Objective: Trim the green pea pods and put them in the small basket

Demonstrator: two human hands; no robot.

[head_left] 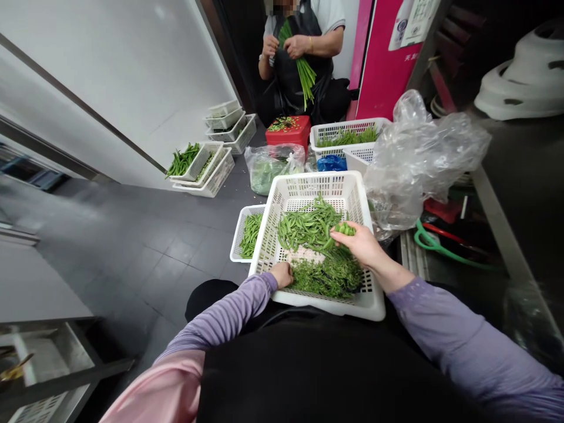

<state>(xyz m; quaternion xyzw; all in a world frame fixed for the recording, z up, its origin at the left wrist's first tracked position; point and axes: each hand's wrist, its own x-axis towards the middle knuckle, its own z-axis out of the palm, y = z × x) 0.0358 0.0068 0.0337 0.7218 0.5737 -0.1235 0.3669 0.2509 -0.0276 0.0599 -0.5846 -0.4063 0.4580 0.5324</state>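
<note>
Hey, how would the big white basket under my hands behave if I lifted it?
The big white basket seems fairly light for its size, being perforated and shallowly filled. It's straight-edged, so probably stiff. Tilted, the loose green pods inside would likely slide.

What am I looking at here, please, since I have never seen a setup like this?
There is no machine here: two bare hands are at work, and the single picture comes from a camera on their owner's head, looking forward and down. In front of the body sits a large rectangular white plastic basket. It holds a loose heap of slim green pods farther away and a bushy pile of thin green stems nearer. The right hand holds a small bunch of green pods; the left hand is curled beside the stems, and whether it grips anything is unclear. Opposite, a co-worker holds a bunch of long green stalks.
</note>
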